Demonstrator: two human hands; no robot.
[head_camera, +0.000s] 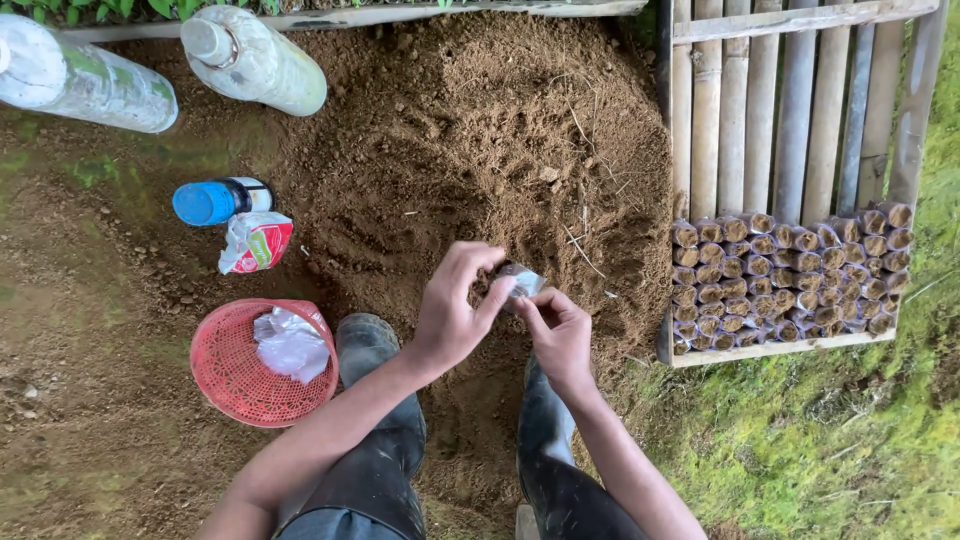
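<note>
- Head view: left hand (452, 310) and right hand (556, 332) meet above the soil heap (470, 130), both pinched closed on one small clear plastic bag (520, 282); its contents cannot be made out.
- Bamboo-slat tray (790, 120), to the right of the hands: its near end holds tight rows of soil-filled seedling bags (790, 285), standing upright and touching; the far slats are bare.
- Red mesh basket (235, 375), left of the left rubber boot (372, 352): holds a bundle of crumpled clear plastic (290, 343).
- Blue-capped bottle (220, 200) lies on its side just beside a crumpled red-and-white packet (256, 242).
- Two large clear plastic bottles (255, 60) lie at the top left; contents indistinct.
</note>
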